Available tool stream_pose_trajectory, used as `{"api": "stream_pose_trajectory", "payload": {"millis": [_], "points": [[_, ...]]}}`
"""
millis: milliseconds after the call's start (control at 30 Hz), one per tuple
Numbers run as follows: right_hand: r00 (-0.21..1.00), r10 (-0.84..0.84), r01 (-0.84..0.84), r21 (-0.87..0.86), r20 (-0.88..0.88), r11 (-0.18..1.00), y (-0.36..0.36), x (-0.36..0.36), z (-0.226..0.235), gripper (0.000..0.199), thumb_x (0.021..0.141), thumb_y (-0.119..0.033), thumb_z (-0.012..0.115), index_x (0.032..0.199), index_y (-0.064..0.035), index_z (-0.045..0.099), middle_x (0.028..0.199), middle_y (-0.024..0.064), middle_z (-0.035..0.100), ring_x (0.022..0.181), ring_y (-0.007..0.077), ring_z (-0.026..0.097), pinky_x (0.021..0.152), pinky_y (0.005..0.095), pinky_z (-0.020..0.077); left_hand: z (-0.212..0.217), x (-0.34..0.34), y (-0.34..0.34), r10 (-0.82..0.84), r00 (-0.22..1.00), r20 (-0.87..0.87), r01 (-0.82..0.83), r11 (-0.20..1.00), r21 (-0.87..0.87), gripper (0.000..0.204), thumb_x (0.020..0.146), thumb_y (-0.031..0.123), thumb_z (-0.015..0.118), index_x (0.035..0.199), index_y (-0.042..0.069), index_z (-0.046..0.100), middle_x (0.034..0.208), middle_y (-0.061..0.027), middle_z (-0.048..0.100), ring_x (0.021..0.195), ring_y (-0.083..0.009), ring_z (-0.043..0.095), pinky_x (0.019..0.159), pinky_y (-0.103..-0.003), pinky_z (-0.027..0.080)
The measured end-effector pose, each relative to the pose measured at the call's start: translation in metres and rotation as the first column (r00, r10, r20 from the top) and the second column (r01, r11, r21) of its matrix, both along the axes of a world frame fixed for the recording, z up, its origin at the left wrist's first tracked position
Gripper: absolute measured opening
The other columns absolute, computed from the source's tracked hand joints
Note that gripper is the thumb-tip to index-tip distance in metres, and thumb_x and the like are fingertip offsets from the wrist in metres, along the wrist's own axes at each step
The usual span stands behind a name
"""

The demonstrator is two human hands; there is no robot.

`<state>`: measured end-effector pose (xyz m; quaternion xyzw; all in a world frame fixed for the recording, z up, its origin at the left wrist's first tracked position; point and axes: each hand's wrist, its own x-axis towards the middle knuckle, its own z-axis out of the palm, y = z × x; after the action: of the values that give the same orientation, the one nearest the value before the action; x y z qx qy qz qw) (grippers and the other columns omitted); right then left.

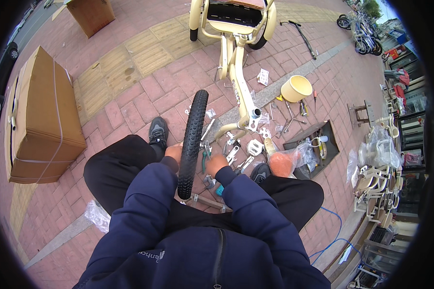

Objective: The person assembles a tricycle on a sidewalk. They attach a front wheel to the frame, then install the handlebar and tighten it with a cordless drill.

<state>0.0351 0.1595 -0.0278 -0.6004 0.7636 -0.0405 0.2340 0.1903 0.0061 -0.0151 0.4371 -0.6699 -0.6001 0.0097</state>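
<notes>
A black knobbly bicycle wheel (193, 144) stands upright between my knees, its tyre seen nearly edge-on. My left hand (174, 152) is against its left side, with the fingers hidden behind the tyre. On the right side of the wheel, my right hand (215, 165) is closed close to the hub; what it grips is too small to make out. Green-handled pliers (204, 161) show between the wheel and my right hand. Just beyond, the cream tricycle frame (238, 82) rests with its front end toward me and no front wheel in it.
Pedals (254, 147), cranks and small parts lie on the brick paving before me. Right of them are a toolbox (329, 144), an orange bag (281, 164) and a yellow bucket (296, 88). A large carton (46, 120) stands left; a floor pump (301, 38) lies far right.
</notes>
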Motion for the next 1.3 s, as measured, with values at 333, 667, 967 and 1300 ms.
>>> {"api": "stream_pose_trajectory", "payload": {"millis": [333, 667, 967, 1300], "points": [[0.989, -0.112, 0.102, 0.103, 0.093, 0.989, -0.011, 0.037, 0.043, 0.027, 0.085, -0.023, 0.06, 0.081, 0.0004, 0.071, 0.084, 0.0239, 0.069, 0.081, 0.041, 0.069, 0.074, 0.0493, 0.0544, 0.0, 0.005, -0.008, -0.228, 0.965, 0.129, 0.256, 0.922, -0.29, 0.032, 0.096, 0.031, 0.053, 0.106, 0.006, 0.07, 0.102, -0.0104, 0.073, 0.09, -0.0238, 0.069, 0.079, -0.035, 0.052], [0.893, -0.337, 0.306, 0.147, 0.297, 0.941, -0.011, 0.041, 0.012, 0.028, 0.093, -0.019, 0.055, 0.098, 0.0081, 0.057, 0.093, 0.0325, 0.067, 0.088, 0.0467, 0.067, 0.078, 0.0525, 0.0539, -0.021, 0.005, 0.003, -0.126, 0.992, 0.023, 0.128, 0.954, -0.27, 0.031, 0.1, 0.024, 0.049, 0.106, 0.001, 0.069, 0.094, -0.0084, 0.073, 0.08, -0.0192, 0.067, 0.075, -0.033, 0.053], [0.799, -0.492, 0.454, 0.192, 0.345, 0.87, -0.011, 0.048, -0.018, 0.026, 0.094, -0.015, 0.051, 0.11, 0.0049, 0.046, 0.093, 0.0355, 0.065, 0.093, 0.0494, 0.065, 0.082, 0.0555, 0.0514, -0.02, 0.011, -0.005, 0.035, 0.994, -0.1, -0.031, 0.999, 0.042, 0.025, 0.098, 0.021, 0.057, 0.105, 0.001, 0.07, 0.094, -0.0055, 0.073, 0.08, -0.0133, 0.066, 0.074, -0.03, 0.053], [0.853, -0.431, 0.427, 0.081, 0.293, 0.9, -0.013, 0.03, -0.069, 0.023, 0.099, -0.022, 0.052, 0.113, -0.0034, 0.049, 0.096, 0.028, 0.068, 0.087, 0.0469, 0.066, 0.076, 0.0563, 0.0503, -0.066, 0.031, -0.022, -0.393, 0.913, 0.113, 0.409, 0.881, -0.24, 0.024, 0.098, 0.019, 0.05, 0.103, 0.005, 0.068, 0.098, -0.0073, 0.072, 0.089, -0.0251, 0.068, 0.081, -0.035, 0.053]]}}
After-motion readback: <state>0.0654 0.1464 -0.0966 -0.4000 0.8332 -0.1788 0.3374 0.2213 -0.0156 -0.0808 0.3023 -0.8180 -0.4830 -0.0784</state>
